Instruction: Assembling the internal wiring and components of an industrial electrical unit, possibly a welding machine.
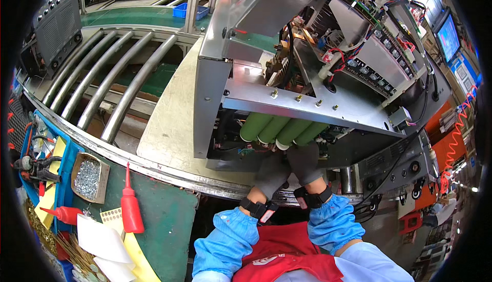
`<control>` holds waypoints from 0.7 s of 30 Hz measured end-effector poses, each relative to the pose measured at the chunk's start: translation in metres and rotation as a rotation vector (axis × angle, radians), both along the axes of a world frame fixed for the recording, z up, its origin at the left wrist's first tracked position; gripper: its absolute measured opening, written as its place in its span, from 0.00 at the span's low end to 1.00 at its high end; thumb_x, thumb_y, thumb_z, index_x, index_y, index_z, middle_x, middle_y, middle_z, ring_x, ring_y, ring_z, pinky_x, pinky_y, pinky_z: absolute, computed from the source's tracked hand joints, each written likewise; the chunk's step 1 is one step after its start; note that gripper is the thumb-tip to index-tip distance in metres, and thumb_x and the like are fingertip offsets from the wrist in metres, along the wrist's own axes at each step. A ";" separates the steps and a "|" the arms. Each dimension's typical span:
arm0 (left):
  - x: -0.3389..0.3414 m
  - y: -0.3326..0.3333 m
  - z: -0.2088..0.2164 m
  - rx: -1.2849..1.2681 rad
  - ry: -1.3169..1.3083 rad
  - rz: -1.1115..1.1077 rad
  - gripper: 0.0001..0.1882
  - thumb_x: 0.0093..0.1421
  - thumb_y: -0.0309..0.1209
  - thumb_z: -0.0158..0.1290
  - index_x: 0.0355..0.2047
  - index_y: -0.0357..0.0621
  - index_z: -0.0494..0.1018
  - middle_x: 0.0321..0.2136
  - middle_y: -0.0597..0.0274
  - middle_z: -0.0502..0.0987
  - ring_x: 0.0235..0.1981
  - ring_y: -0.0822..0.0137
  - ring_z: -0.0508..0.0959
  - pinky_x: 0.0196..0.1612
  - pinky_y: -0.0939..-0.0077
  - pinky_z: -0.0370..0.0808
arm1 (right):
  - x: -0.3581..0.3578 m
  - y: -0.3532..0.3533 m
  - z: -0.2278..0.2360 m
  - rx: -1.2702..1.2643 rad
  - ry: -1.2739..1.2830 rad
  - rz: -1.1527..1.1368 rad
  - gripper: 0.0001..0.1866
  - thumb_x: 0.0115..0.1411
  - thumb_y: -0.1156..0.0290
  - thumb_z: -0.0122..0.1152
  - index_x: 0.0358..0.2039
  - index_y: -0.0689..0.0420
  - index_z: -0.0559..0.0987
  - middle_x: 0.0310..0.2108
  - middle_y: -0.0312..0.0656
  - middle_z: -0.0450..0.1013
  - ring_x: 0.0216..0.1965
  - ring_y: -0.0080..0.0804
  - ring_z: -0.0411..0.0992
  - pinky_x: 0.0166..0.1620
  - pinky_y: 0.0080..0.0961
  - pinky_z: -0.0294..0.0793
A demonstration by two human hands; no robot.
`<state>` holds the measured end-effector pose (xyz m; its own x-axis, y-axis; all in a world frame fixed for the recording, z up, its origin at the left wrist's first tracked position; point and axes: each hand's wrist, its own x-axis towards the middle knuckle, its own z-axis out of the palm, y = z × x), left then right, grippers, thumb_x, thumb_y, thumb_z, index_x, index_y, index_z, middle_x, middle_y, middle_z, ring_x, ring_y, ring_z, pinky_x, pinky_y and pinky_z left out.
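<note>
Both hands wear dark grey gloves and reach side by side into the lower front opening of a grey metal machine cabinet (212, 102). My left hand (272, 173) is at the cabinet's lower edge, beneath a row of green cylinders (279, 130). Close beside it, my right hand (303, 165) reaches up under the same cylinders. The fingers of both hands are hidden in shadow and behind the parts, so what they hold does not show. Above the cylinders runs a metal crossbar (312, 102) with several brass-coloured studs. Circuit boards and wiring (376, 41) fill the upper part.
The cabinet rests on a pale board (169, 128) beside metal conveyor rollers (123, 85). On the green bench at left are a red squeeze bottle (131, 210), a box of small screws (89, 178) and a blue tool bin (64, 179). A red coiled hose (453, 149) hangs at right.
</note>
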<state>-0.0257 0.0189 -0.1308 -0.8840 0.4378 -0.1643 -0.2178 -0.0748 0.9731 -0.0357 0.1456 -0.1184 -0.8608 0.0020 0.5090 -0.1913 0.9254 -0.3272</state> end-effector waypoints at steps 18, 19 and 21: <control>0.005 0.000 -0.014 -0.026 0.040 0.017 0.15 0.59 0.33 0.50 0.42 0.34 0.72 0.26 0.44 0.78 0.21 0.61 0.81 0.28 0.65 0.79 | -0.004 -0.004 0.006 -0.079 -0.142 -0.013 0.06 0.57 0.71 0.57 0.33 0.57 0.80 0.35 0.49 0.78 0.39 0.50 0.76 0.40 0.41 0.74; 0.009 -0.003 -0.015 0.155 -0.025 0.013 0.15 0.59 0.31 0.50 0.44 0.35 0.71 0.28 0.44 0.78 0.22 0.58 0.81 0.29 0.63 0.79 | -0.004 -0.006 0.003 -0.108 -0.063 -0.020 0.06 0.57 0.70 0.57 0.32 0.57 0.80 0.34 0.49 0.78 0.38 0.50 0.76 0.38 0.41 0.74; 0.021 -0.006 -0.022 0.328 -0.088 0.019 0.16 0.58 0.30 0.51 0.45 0.36 0.70 0.30 0.43 0.77 0.24 0.55 0.80 0.30 0.62 0.78 | -0.004 -0.007 0.006 -0.087 -0.071 -0.015 0.06 0.56 0.70 0.58 0.30 0.56 0.81 0.32 0.49 0.78 0.36 0.50 0.76 0.37 0.41 0.74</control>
<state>-0.0047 0.0132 -0.1531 -0.8810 0.4637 -0.0935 -0.2959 -0.3859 0.8738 -0.0398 0.1389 -0.1125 -0.8944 0.0570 0.4437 -0.1507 0.8955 -0.4188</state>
